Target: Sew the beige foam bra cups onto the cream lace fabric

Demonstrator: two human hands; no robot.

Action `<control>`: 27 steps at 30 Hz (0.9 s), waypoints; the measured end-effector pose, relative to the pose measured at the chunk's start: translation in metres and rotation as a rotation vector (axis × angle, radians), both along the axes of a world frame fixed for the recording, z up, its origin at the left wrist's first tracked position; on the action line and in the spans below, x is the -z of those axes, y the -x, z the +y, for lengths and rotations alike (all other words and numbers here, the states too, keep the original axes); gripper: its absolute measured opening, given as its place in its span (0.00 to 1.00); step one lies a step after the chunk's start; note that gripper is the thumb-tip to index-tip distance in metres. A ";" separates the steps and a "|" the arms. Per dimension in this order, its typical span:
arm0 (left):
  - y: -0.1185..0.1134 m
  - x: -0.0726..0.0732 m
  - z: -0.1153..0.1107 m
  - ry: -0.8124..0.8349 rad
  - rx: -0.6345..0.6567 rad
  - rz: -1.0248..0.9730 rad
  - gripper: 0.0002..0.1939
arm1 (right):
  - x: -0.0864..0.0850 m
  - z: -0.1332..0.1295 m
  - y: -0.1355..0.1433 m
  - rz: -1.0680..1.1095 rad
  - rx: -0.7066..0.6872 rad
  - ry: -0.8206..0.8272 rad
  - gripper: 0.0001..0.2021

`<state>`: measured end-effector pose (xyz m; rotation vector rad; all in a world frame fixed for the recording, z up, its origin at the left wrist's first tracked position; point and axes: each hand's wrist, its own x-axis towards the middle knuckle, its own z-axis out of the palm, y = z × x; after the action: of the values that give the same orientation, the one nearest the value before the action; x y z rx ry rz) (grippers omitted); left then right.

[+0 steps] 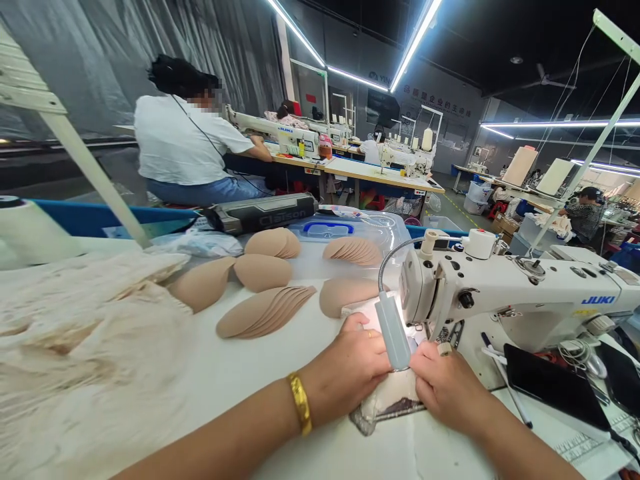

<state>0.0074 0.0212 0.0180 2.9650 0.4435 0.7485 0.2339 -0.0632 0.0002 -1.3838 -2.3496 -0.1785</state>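
Observation:
A cream fabric piece (395,390) with a dark, shiny lower border lies under the head of a white sewing machine (530,283). My left hand (350,367), with a gold bracelet at its wrist, is closed on the fabric's left side, its fingertips partly behind the lamp. On the other side my right hand (447,383) pinches the same fabric, thumb and fingers drawn together close to the presser area. A grey gooseneck lamp (393,330) hangs between my hands and lights the sewing spot. The needle is hidden behind this lamp.
Stacks of beige oval pads (265,312) lie beyond my left hand. Cream lace fabric (90,360) is heaped at left. A clear plastic box (345,233) stands behind the pads. At right lie a black phone-like slab (555,387) and pens. A co-worker (185,147) sits ahead.

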 end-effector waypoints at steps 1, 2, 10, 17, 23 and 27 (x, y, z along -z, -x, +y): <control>0.000 -0.003 0.003 0.024 0.023 -0.022 0.15 | 0.000 0.000 0.000 0.000 0.007 0.000 0.10; 0.000 -0.007 0.005 0.046 0.040 -0.036 0.15 | 0.001 0.000 0.000 0.001 0.010 0.000 0.09; 0.002 -0.012 -0.019 -0.108 -0.187 0.165 0.07 | 0.005 0.006 -0.018 -0.042 0.143 -0.177 0.09; 0.039 0.016 -0.104 -0.179 -0.086 0.142 0.04 | 0.034 0.007 -0.056 -0.221 0.284 -0.286 0.12; 0.131 0.001 -0.130 0.056 -0.471 0.010 0.19 | 0.054 0.005 -0.071 -0.179 0.101 -0.415 0.16; 0.177 -0.012 -0.139 0.144 -0.753 0.124 0.35 | 0.041 -0.009 -0.055 -0.040 0.010 -0.383 0.12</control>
<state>-0.1692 -0.1180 0.0299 2.6748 1.5881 0.5218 0.2886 -0.0724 -0.0404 -1.2111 -2.1904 -0.6282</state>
